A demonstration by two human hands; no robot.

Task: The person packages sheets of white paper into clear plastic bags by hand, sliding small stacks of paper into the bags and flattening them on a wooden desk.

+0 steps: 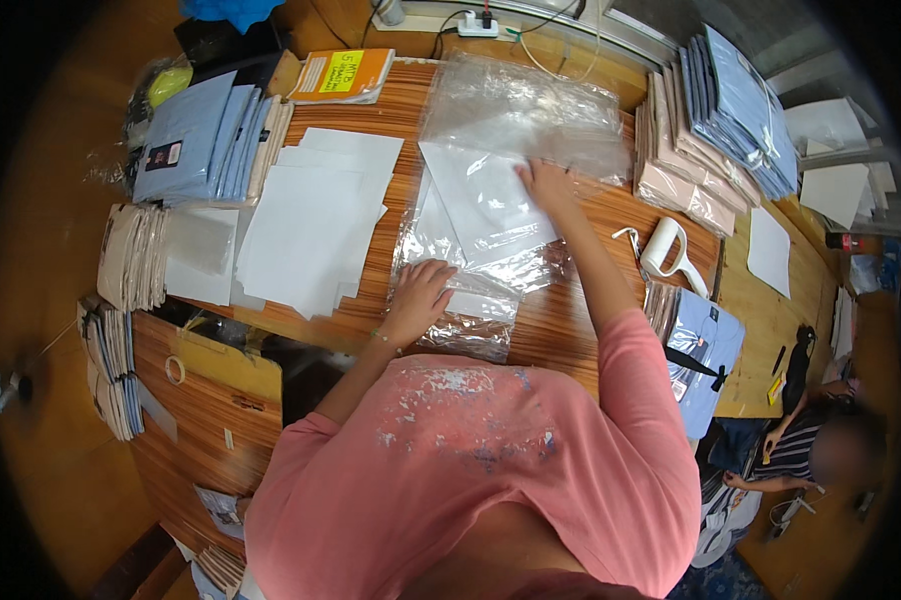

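At a wood-striped table (546,330), clear plastic bags (521,100) lie spread at the center, with white sheets (471,212) under or inside them; which of the 2 cannot be told. The left hand (418,303) has a loose grip, fingers spread on the bags' near left edge; whether the grip of the right hand (551,188), resting farther up, pinches anything cannot be told. The bags look light, limp and slippery, best taken by an edge; the sheets, seemingly stiffer, by a corner.
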